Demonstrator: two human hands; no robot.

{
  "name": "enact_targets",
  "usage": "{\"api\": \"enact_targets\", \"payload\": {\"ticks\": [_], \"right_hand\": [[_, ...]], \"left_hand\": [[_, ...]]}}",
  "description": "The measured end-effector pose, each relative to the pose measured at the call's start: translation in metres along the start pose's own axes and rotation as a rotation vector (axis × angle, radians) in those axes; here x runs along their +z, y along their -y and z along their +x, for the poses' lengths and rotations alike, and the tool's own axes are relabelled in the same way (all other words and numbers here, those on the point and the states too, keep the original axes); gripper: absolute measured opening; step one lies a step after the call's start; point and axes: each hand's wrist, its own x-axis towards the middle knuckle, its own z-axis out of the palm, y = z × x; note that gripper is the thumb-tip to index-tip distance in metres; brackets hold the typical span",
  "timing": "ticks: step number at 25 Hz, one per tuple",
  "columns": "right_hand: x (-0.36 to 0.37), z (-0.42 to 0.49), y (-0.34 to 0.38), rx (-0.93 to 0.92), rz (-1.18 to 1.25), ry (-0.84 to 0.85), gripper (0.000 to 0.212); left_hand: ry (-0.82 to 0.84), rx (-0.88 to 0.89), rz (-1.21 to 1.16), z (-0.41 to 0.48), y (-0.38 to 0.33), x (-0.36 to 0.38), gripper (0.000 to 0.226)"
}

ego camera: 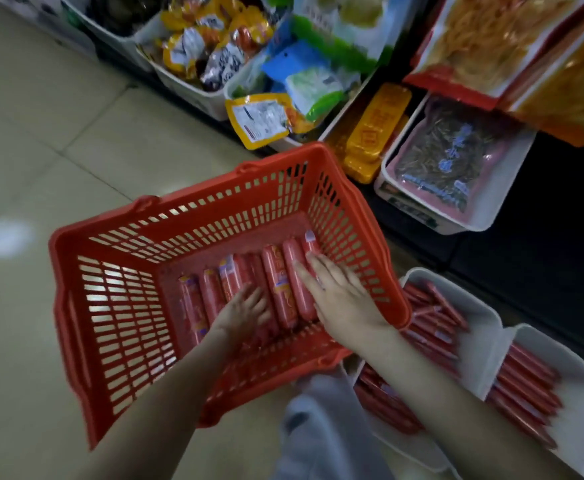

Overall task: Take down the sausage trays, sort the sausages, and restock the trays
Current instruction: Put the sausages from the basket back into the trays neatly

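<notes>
Resting flat on sausages (276,282) in basket (120,306) | left hand (245,310), right hand (335,292): fingers straight | trays (488,317) blurred, cropped

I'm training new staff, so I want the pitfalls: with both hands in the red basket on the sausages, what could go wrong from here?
1. The left hand and right hand rest open on the thick sausages; scooping several at once could let some slip.
2. The thin sausages sit heaped in the white tray beside the red basket; the right forearm might knock them out.
3. The yellow packet overhangs its bin and could drop.
</notes>
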Motion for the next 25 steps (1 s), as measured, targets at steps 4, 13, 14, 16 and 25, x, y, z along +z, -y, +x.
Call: {"api": "enact_targets", "payload": {"ticks": [4, 13, 14, 16, 25], "right_hand": [[-0.003, 0.004, 0.003, 0.009, 0.098, 0.008, 0.071], [-0.135, -0.074, 0.006, 0.297, 0.904, -0.293, 0.070], [-0.151, -0.098, -0.004, 0.348, 0.909, -0.368, 0.062], [-0.167, -0.156, -0.031, 0.498, 0.890, -0.465, 0.045], [0.005, -0.446, -0.186, 1.079, 0.421, -0.087, 0.050]], "left_hand": [[-0.115, -0.153, -0.259, -0.002, 0.003, -0.013, 0.049], [-0.594, -0.099, -2.136, -0.132, -0.016, -0.248, 0.029], [-0.581, -0.030, -2.016, -0.138, -0.029, -0.275, 0.030], [-0.477, 0.084, -1.696, -0.137, -0.061, -0.321, 0.021], [-0.136, 0.439, -0.336, -0.069, -0.284, -0.422, 0.040]]}}
